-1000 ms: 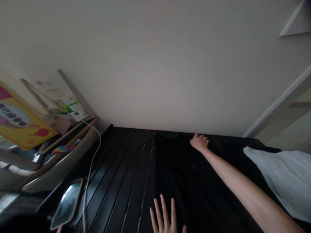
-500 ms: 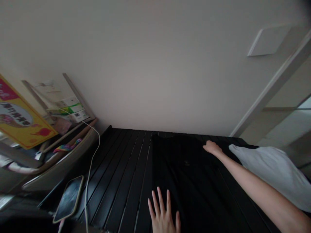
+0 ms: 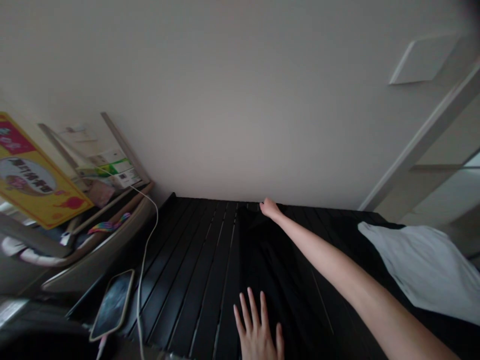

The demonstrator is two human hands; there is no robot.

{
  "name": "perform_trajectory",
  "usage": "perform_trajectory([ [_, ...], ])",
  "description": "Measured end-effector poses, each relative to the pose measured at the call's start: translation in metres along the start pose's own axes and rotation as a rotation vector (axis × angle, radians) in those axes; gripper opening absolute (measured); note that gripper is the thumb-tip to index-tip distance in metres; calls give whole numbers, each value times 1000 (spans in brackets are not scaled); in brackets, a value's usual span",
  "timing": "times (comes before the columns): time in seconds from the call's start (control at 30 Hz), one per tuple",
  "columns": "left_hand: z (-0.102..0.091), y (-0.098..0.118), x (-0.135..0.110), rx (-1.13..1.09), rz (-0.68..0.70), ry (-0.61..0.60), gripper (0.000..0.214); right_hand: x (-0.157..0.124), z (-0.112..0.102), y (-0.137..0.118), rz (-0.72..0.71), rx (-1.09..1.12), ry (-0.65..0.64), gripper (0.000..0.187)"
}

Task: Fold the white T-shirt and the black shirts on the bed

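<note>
A black garment [image 3: 277, 270] lies spread on a black slatted surface [image 3: 195, 270]. My left hand [image 3: 258, 332] rests flat on the garment's near end, fingers stretched and slightly apart. My right arm reaches across the cloth, and my right hand [image 3: 269, 207] is at the garment's far edge by the wall, fingers closed on the black fabric there. The grip itself is small and dim.
A white cloth [image 3: 423, 267] lies at the right. A phone [image 3: 111, 305] on a white cable [image 3: 144, 260] sits at the left front. Beyond it a chair or bin [image 3: 86, 250] holds boxes and a yellow package [image 3: 33, 185]. A pale wall stands behind.
My right hand moved left from the garment's right side to its far top edge and closed on the fabric. My left hand stayed flat on the near end.
</note>
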State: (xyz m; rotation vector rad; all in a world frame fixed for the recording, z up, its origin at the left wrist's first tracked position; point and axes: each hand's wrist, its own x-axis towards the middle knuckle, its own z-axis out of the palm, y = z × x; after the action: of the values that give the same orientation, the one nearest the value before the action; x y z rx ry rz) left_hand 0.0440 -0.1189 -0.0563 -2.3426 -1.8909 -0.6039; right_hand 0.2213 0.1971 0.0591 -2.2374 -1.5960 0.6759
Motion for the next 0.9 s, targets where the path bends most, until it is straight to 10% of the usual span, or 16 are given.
perform_trajectory([
  [0.23,-3,-3,-1,-1,25,-27,80,-56,41,37,-143,109,-11,24],
  [0.57,-14,-3,-2,12,65,-48,65,-246,65,123,-304,24,-64,37],
  [0.9,-26,-14,-13,3,205,-78,50,-371,7,148,-155,-321,-283,41],
])
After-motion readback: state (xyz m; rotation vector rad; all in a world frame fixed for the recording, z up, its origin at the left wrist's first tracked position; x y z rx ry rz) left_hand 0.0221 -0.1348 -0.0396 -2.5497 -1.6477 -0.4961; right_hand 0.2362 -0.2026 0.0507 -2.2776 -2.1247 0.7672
